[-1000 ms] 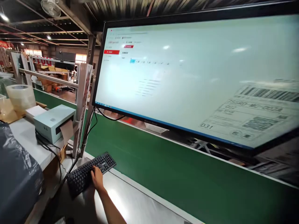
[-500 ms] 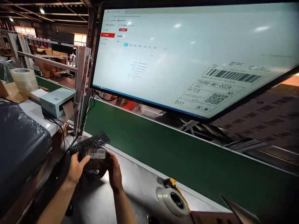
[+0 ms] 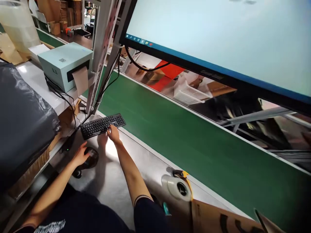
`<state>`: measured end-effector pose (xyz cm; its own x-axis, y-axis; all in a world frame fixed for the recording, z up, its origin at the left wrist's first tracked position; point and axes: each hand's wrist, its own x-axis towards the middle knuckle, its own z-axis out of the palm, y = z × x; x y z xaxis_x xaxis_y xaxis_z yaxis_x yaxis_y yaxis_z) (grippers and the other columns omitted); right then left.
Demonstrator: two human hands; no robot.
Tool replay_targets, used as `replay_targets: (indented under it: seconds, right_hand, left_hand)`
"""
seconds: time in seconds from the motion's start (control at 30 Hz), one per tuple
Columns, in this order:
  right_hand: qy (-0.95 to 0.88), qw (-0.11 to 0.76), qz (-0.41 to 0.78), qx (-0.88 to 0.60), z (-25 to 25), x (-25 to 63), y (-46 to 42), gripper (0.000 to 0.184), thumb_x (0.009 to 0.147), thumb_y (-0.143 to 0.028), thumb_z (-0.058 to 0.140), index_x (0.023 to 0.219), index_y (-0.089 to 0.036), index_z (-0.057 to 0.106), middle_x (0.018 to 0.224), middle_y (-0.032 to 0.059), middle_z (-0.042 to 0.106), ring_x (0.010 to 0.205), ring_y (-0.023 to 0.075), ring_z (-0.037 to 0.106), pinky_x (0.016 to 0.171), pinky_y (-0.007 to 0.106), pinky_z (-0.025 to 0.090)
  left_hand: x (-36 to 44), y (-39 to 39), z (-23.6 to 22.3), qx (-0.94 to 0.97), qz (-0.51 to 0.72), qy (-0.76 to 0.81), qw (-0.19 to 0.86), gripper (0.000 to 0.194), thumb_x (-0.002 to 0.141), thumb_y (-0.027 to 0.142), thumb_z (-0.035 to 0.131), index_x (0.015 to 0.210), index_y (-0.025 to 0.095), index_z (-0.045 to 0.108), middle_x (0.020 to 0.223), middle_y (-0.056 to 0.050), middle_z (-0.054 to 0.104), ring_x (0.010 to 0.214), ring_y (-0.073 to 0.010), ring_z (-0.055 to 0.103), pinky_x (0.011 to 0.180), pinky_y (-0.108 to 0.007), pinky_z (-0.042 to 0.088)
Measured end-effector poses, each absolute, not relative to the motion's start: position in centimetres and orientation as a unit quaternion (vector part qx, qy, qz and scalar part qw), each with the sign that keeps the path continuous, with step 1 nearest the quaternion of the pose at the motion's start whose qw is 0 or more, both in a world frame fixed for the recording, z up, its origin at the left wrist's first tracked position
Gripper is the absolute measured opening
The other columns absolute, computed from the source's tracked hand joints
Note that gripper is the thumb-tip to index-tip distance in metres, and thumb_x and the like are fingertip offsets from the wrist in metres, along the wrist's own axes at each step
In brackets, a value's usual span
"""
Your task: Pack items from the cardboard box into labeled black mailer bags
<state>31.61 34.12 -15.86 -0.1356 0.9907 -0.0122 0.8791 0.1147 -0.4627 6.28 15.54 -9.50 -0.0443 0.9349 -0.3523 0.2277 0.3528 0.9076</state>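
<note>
On the counter [image 3: 110, 181], the left hand [image 3: 80, 156] touches a dark package [image 3: 93, 158]; whether its fingers grip it cannot be told. Just beyond, the right hand [image 3: 113, 134] lays bent fingers, grasping nothing, on the black keyboard [image 3: 96, 127], with a green belt [image 3: 155, 116] past it and a large monitor [image 3: 209, 42] higher up.

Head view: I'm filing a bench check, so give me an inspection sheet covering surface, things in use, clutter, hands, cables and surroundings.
Surface: shiny grey metal bench beside a flat green belt.
Things in use: black rectangular keyboard; dark rounded glossy object, identity unclear.
Clutter: whitish round roll beside brown cardboard box.
Hands: right hand over the keyboard's front edge; left hand at the dark object, grip unclear.
Cables: thin black cables hang beside the pale box-shaped printer.
Surroundings: large black-framed rectangular monitor above the belt; white plastic basket beyond it.
</note>
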Motion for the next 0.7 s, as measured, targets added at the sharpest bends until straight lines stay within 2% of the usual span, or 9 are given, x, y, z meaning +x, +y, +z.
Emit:
replay_targets:
  seconds: [0.1, 0.2, 0.33, 0.4, 0.53, 0.7]
  right_hand:
    - [-0.733, 0.119, 0.179, -0.645, -17.5, 30.9, 38.2, 0.014, 0.098, -0.023, 0.060, 0.105, -0.018, 0.071, 0.119, 0.0145, 0.077, 0.117, 0.0270, 0.066, 0.104, 0.036, 0.051]
    - [-0.734, 0.094, 0.184, -0.647, -19.4, 30.6, 41.0, 0.012, 0.100, -0.028, 0.062, 0.101, -0.020, 0.070, 0.119, 0.0154, 0.076, 0.123, 0.0300, 0.063, 0.103, 0.039, 0.050]
    - [-0.730, 0.080, 0.197, -0.650, -21.9, 30.9, 42.7, 0.019, 0.102, -0.029, 0.054, 0.097, -0.019, 0.070, 0.123, 0.0209, 0.074, 0.143, 0.0370, 0.052, 0.113, 0.049, 0.045]
    - [-0.725, 0.113, 0.202, -0.649, -23.0, 31.2, 42.4, 0.023, 0.102, -0.032, 0.052, 0.098, -0.019, 0.071, 0.129, 0.0225, 0.074, 0.148, 0.0389, 0.050, 0.118, 0.054, 0.042]
    - [-0.722, 0.222, 0.228, -0.615, -24.4, 31.5, 39.0, 0.029, 0.100, -0.038, 0.054, 0.110, -0.018, 0.073, 0.134, 0.0208, 0.074, 0.149, 0.0380, 0.052, 0.124, 0.058, 0.040]
    - [-0.747, 0.269, 0.245, -0.556, -24.8, 31.5, 33.1, 0.020, 0.097, -0.037, 0.059, 0.096, -0.022, 0.072, 0.136, 0.0189, 0.075, 0.142, 0.0361, 0.059, 0.123, 0.059, 0.044]
  left_hand:
    - [7.0, 17.1, -11.9, 0.513, 0.251, 0.646, 0.507, 0.015, 0.080, 0.008, 0.073, 0.092, 0.016, 0.079, 0.177, -0.019, 0.039, 0.148, -0.0376, 0.060, 0.131, -0.047, 0.039]
    - [7.9, 18.3, -12.7, 0.564, 0.157, 0.647, 0.488, 0.019, 0.088, 0.009, 0.066, 0.100, 0.016, 0.079, 0.184, -0.015, 0.024, 0.140, -0.0321, 0.067, 0.123, -0.042, 0.049]
    - [8.9, 20.0, -12.9, 0.591, 0.093, 0.650, 0.468, 0.017, 0.093, 0.016, 0.064, 0.099, 0.016, 0.080, 0.184, -0.014, 0.024, 0.136, -0.0309, 0.070, 0.120, -0.040, 0.051]
    - [9.1, 20.8, -13.1, 0.595, 0.058, 0.656, 0.461, 0.017, 0.095, 0.019, 0.065, 0.102, 0.015, 0.080, 0.184, -0.015, 0.021, 0.135, -0.0323, 0.071, 0.118, -0.041, 0.053]
    - [9.2, 21.8, -13.5, 0.586, 0.012, 0.679, 0.442, 0.023, 0.097, 0.018, 0.065, 0.113, 0.014, 0.080, 0.185, -0.017, 0.016, 0.133, -0.0329, 0.072, 0.119, -0.040, 0.053]
    - [8.8, 22.7, -14.3, 0.580, 0.021, 0.683, 0.443, 0.023, 0.097, 0.016, 0.066, 0.114, 0.014, 0.081, 0.183, -0.019, 0.020, 0.135, -0.0345, 0.071, 0.122, -0.039, 0.050]
